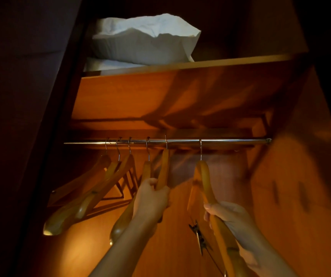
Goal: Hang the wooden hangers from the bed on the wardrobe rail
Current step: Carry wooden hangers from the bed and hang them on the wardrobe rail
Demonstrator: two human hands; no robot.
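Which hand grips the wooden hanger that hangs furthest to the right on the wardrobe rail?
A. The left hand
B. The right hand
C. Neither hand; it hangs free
B. The right hand curls round the lower arm of the rightmost hanger, whose hook is over the rail; the left hand grips the neighbouring hanger instead.

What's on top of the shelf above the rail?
A white pillow lies on the shelf, over a flatter white layer, likely folded linen. The shelf's right side is too dark to read, and the pillow hides whatever is behind it.
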